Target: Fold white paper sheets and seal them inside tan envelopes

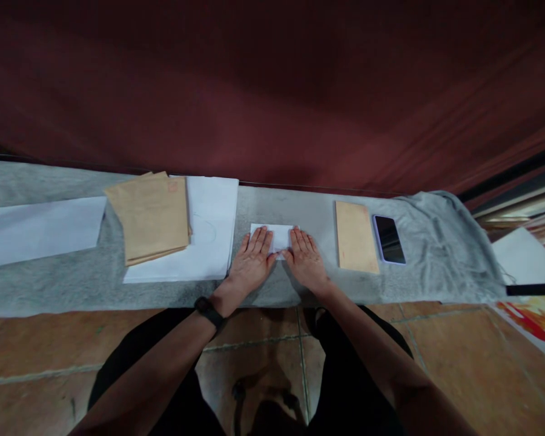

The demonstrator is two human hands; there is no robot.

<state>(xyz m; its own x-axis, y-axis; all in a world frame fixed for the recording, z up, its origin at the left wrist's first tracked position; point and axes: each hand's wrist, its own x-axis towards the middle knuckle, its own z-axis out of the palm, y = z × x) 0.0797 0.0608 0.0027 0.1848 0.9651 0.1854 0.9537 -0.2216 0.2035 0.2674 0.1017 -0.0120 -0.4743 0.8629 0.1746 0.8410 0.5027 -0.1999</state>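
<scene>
A small folded white paper (278, 235) lies on the grey cloth-covered surface (72, 284) straight ahead. My left hand (251, 261) lies flat on the paper's left part, fingers stretched out. My right hand (305, 259) lies flat on its right part, fingers likewise extended. The thumbs nearly meet at the paper's near edge. A black band (208, 311) sits on my left wrist.
A stack of brown envelopes (149, 217) rests on white sheets (211, 233) to the left, with another white sheet (36, 230) farther left. One brown envelope (355, 236) and a dark phone (389, 238) lie to the right. A dark red curtain (272, 91) hangs behind. Tiled floor below.
</scene>
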